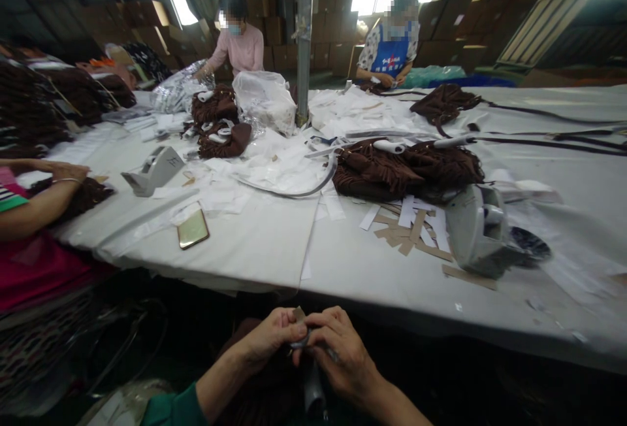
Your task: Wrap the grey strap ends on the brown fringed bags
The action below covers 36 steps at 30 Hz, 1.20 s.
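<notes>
Just below the table's front edge, my left hand [271,338] pinches a small tan cardboard piece [298,313] that sticks up between its fingers. Close against it, my right hand [341,351] has its fingers bent around a pale grey-white strip [300,342], which both hands touch. A whitish rolled piece [314,390] hangs beneath my right hand. Dark brown fabric [267,390] lies under my hands in the lap, mostly in shadow.
On the white table [259,236] are a phone [192,226], two tape dispensers [155,170] [477,230], cardboard strips [406,227] and brown bags [401,168]. A metal post [304,40] rises mid-table. Two people stand opposite; another person's arm [44,197] is at left.
</notes>
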Available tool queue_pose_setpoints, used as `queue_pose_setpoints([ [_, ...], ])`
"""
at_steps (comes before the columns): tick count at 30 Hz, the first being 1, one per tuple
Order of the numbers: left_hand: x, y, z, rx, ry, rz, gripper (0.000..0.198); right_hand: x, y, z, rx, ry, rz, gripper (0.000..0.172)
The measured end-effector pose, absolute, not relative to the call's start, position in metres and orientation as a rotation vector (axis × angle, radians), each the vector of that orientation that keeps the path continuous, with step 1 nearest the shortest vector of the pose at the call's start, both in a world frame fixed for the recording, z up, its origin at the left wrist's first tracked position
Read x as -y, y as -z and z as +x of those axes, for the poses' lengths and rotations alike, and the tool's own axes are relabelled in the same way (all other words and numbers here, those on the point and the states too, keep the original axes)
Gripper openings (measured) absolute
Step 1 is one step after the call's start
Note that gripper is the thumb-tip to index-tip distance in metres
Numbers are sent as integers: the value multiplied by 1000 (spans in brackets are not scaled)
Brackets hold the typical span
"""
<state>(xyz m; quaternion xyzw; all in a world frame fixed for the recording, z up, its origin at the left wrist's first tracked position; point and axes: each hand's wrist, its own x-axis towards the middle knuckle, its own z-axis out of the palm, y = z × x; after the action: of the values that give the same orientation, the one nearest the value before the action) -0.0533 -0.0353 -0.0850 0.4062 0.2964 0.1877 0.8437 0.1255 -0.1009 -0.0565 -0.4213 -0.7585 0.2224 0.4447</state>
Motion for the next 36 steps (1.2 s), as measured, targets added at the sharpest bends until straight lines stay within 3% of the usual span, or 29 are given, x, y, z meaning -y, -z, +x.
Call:
queue_pose_setpoints([
  [11,40,71,-50,-612,-428,958,44,113,64,126,1713,-670,-1141,14],
  [16,43,72,-47,-686,-417,1024,45,110,59,124,1525,-884,-1307,14],
  [26,48,58,-52,-759,-379,1035,29,96,39,118,1239,-1312,-1566,11],
  [31,48,64,-51,-801,-439,1035,37,98,46,117,1430,-1111,-1548,9],
  [36,46,77,-49,-815,-435,1048,40,107,68,122,1917,-661,-1232,29],
])
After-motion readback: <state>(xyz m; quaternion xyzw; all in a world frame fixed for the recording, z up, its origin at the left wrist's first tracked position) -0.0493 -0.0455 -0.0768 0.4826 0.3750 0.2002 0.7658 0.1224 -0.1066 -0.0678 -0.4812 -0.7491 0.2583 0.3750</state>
